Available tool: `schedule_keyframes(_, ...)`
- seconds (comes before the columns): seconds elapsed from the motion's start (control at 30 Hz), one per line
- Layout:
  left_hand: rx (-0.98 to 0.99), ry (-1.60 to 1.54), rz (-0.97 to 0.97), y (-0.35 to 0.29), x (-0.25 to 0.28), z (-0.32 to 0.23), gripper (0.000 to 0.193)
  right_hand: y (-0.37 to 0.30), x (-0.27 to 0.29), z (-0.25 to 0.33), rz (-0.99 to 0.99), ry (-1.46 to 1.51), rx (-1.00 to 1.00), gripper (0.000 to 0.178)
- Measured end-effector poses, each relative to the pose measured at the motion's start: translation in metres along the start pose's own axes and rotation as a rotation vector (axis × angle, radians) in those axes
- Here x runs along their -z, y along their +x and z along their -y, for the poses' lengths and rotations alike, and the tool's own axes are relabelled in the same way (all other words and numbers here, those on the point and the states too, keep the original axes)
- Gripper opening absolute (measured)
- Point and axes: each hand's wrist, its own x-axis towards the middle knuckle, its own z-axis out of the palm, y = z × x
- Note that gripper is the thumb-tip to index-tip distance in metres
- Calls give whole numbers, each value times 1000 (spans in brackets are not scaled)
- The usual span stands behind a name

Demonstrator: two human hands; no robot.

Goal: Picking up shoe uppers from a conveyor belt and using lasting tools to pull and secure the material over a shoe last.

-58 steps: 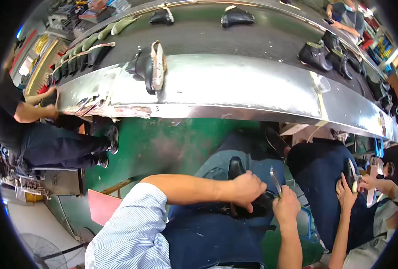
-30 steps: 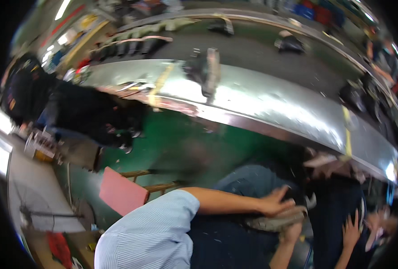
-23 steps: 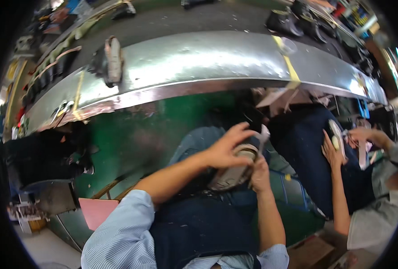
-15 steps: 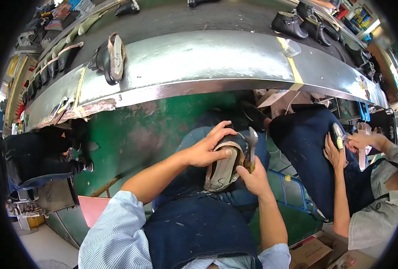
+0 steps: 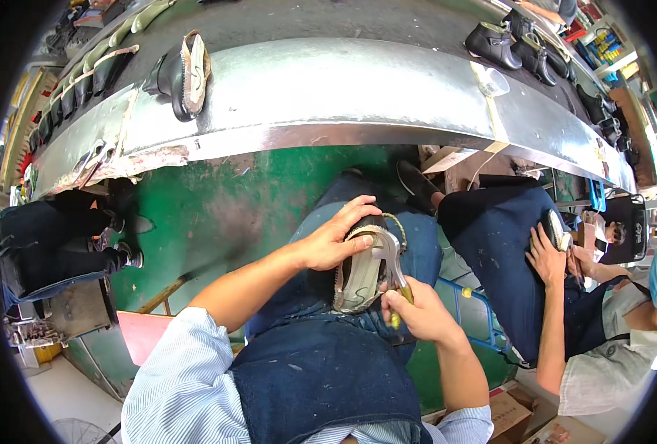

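Note:
An unfinished dark shoe [image 5: 358,277] lies sole up on my lap, its pale insole facing me and the rough upper edge folded round it. My left hand [image 5: 334,243] is closed over the shoe's far left side, the thumb on the rim. My right hand [image 5: 420,311] grips a pair of lasting pliers [image 5: 392,260] by yellow handles. Their metal head rests against the shoe's upper right edge; whether the jaws pinch the leather cannot be made out. A thin braided-looking strip [image 5: 401,226] curls out beside the head.
Ahead runs a metal-edged bench [image 5: 291,89] with another upturned boot [image 5: 188,78] on it. Black boots [image 5: 493,46] stand farther right. A co-worker's hand [image 5: 547,255] holds a shoe close on my right. A pink board [image 5: 142,334] lies at my left.
The pliers' head has swung left from beside the shoe onto its upper right edge. My left hand keeps its hold. The view has shifted slightly.

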Motion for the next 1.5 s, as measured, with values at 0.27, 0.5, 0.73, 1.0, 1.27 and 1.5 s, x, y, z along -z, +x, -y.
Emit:
schedule_keyframes(0.27, -49, -22, -84, 5, -6, 16, 50, 30, -4, -54, -521, -701, 514, 22)
schedule_keyframes(0.5, 21, -40, -186, 11, -19, 10, 42, -2, -3, -19, -450, -825, 267, 23)
schedule_keyframes(0.73, -11, 6, -161, 20, -18, 11, 45, -6, -14, -11, -485, -390, 343, 19)
schedule_keyframes(1.0, 22, -8, -4, 25, -12, 23, 59, 17, -6, -2, -501, -576, 279, 27)
schedule_keyframes(1.27, 513, 93, -153, -17, -65, 17, 61, 31, 9, -54, -747, -397, 248, 37)
schedule_keyframes(1.5, 390, -458, 59, -25, -61, 28, 85, 41, 15, -102, -574, 362, 271, 40)
